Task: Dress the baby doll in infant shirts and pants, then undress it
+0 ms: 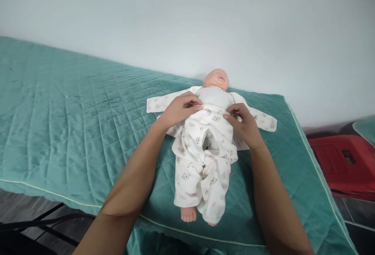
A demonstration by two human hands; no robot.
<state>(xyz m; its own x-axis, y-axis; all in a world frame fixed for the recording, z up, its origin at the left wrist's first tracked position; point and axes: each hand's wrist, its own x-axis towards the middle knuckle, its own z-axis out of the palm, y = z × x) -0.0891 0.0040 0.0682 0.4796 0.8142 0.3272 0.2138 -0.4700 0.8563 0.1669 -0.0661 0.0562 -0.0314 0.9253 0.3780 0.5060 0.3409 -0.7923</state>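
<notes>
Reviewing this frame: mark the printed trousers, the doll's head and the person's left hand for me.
Printed trousers [211,163], head-camera view: fabric just below the opening.
Doll's head [215,79], head-camera view: roughly its middle.
Left hand [179,109], head-camera view: back of the hand.

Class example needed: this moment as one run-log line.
left hand: holds waistband | right hand: holds waistband's opposite side | doll: face up, trousers on, atop green quilted cover

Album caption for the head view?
Left hand and right hand hold the patterned trousers of a doll on a green quilt.
</notes>
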